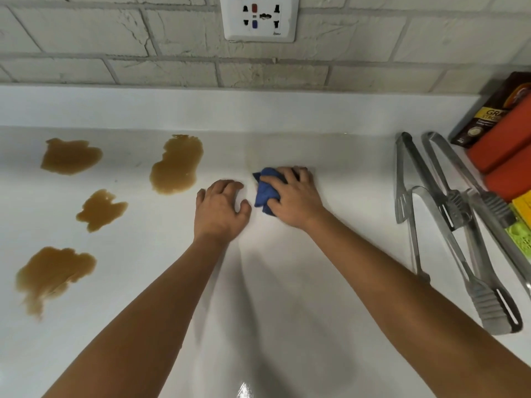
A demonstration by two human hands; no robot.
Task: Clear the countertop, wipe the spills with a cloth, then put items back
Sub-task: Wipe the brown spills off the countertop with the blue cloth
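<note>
A bunched blue cloth (265, 188) lies on the white countertop (287, 282), gripped and pressed down by my right hand (293, 196). Just left of it, my left hand (221, 208) rests on the counter with fingers loosely curled, holding nothing. Several brown spills mark the left half of the counter: one beside my left hand (176, 165), one at the back left (70, 156), a small one (100, 209) and a large smeared one (51, 275) near the front left.
Metal tongs (448, 214) lie at the right. Beyond them stand a brown box (485, 116), orange packs (505, 145) and a green item (521, 234). A brick wall with a socket (260, 18) rises behind the counter.
</note>
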